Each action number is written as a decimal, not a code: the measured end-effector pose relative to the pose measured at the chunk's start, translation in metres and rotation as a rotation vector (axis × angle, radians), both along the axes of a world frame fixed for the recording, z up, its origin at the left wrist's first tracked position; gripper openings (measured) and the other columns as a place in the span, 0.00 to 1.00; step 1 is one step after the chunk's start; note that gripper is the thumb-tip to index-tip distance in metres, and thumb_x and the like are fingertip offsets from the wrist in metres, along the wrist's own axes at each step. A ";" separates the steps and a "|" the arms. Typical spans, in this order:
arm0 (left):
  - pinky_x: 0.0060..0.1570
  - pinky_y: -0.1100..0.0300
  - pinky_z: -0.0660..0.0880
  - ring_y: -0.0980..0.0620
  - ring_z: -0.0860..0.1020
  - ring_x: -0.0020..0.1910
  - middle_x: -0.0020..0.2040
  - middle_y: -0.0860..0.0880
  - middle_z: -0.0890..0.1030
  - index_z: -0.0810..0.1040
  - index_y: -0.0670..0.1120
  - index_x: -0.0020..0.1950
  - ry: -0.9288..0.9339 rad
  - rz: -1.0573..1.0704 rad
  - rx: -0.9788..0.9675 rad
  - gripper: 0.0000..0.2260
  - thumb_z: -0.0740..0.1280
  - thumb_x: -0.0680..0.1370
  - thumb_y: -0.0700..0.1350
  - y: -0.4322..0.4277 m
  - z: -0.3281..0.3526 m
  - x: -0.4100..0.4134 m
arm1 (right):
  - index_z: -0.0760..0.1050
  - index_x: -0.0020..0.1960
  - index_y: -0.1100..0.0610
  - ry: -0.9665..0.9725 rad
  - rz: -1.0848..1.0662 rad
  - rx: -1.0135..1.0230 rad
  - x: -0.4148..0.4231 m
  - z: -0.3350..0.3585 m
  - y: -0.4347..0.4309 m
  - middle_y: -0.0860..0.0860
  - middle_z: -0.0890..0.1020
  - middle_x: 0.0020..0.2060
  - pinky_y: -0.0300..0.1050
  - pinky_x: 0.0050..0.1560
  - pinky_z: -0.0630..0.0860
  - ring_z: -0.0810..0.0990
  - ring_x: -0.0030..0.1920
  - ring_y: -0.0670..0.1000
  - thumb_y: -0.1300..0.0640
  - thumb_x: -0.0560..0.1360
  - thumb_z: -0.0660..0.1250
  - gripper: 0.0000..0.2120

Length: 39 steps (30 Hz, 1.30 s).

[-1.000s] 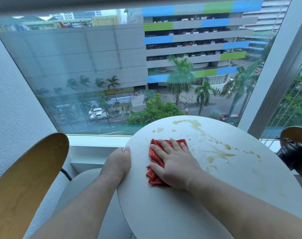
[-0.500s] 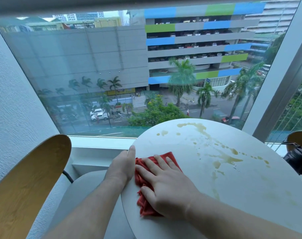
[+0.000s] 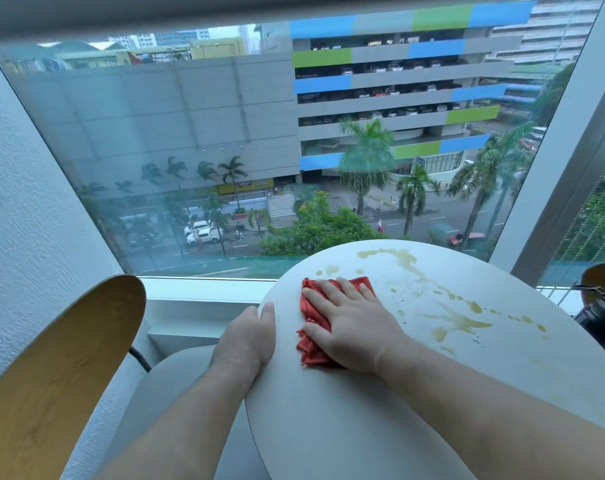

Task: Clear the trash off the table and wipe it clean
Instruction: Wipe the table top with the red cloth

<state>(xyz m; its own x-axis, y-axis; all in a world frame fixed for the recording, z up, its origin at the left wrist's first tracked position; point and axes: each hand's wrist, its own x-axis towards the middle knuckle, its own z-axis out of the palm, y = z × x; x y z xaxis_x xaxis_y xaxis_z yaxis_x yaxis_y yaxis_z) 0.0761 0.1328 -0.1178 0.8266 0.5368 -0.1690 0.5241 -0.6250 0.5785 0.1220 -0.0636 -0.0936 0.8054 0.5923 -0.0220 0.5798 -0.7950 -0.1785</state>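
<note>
A round white table [image 3: 380, 420] fills the lower right. Yellowish-brown spilled liquid [image 3: 457, 320] streaks and dots its far and right parts. My right hand [image 3: 349, 323] lies flat, fingers spread, pressing a crumpled red cloth [image 3: 311, 351] onto the left part of the tabletop. The cloth shows beyond my fingertips and under my palm's left side. My left hand [image 3: 247, 339] grips the table's left rim, thumb on top.
A wooden chair back [image 3: 52, 372] with a grey seat [image 3: 176, 393] stands at left, below the table edge. A second wooden chair [image 3: 602, 278] with a black object [image 3: 598, 317] on it sits at right. Behind the table is a large window and white sill [image 3: 197, 299].
My right hand slid the red cloth left toward the rim, then back away from me and to the right. My left hand stayed on the table's edge.
</note>
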 end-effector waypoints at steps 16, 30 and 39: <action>0.64 0.46 0.72 0.39 0.76 0.67 0.68 0.40 0.79 0.77 0.46 0.67 0.013 -0.145 0.179 0.28 0.47 0.85 0.62 -0.001 0.013 0.039 | 0.47 0.85 0.42 -0.019 0.068 0.037 -0.041 0.000 0.006 0.47 0.48 0.86 0.60 0.83 0.40 0.43 0.85 0.56 0.36 0.81 0.49 0.34; 0.57 0.48 0.71 0.39 0.76 0.65 0.67 0.40 0.79 0.75 0.46 0.63 0.038 -0.169 0.141 0.23 0.48 0.86 0.59 0.001 0.014 0.040 | 0.43 0.84 0.38 0.018 -0.099 -0.027 0.000 0.003 -0.019 0.43 0.44 0.85 0.63 0.82 0.41 0.40 0.85 0.55 0.19 0.73 0.45 0.45; 0.55 0.49 0.73 0.40 0.77 0.58 0.61 0.41 0.81 0.74 0.48 0.51 0.064 -0.150 0.179 0.16 0.50 0.83 0.55 0.001 0.015 0.053 | 0.41 0.84 0.39 -0.002 -0.013 -0.015 -0.025 0.004 -0.014 0.45 0.44 0.85 0.61 0.82 0.38 0.38 0.84 0.56 0.28 0.79 0.46 0.38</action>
<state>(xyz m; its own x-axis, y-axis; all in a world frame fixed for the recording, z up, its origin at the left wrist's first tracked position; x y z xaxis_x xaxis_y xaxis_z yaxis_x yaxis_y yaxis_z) 0.1290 0.1336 -0.1025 0.8899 0.4351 -0.1370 0.4499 -0.7881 0.4201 0.0967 -0.0780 -0.0895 0.8129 0.5817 -0.0288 0.5701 -0.8048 -0.1652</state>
